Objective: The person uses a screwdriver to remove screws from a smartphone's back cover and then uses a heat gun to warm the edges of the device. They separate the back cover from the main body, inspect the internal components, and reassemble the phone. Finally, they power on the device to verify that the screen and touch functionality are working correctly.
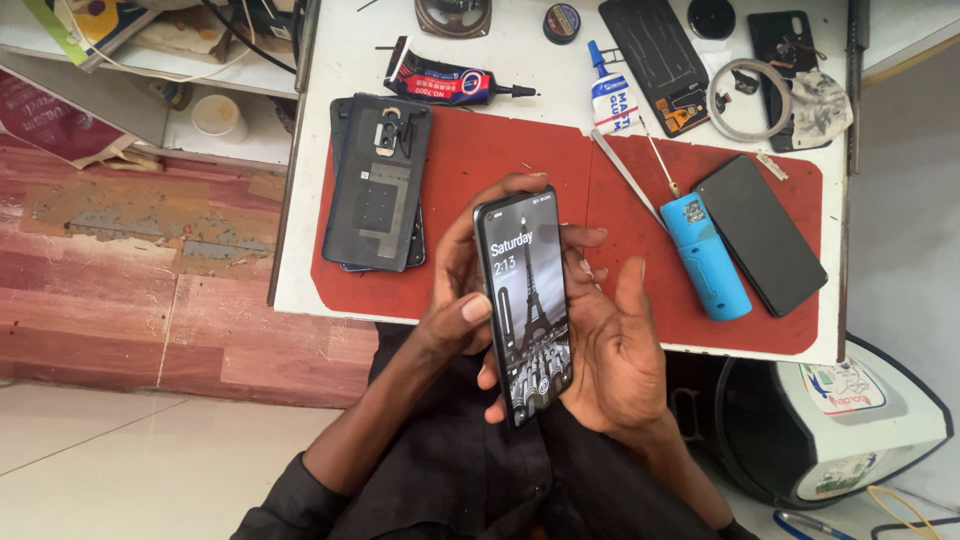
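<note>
A lit smartphone shows a lock screen with a tower picture; I hold it upright over my lap, just in front of the table edge. My left hand grips its left side, thumb pressed on the edge. My right hand cups it from behind and below, thumb raised off the glass. A phone back cover lies inside up on the red mat to the left. To the right of my hands lie a blue cylindrical tool and a dark phone.
At the back of the white table are a black glue tube, a small white glue bottle, a metal spudger, a black phone panel and a roll of tape. A white machine stands at lower right.
</note>
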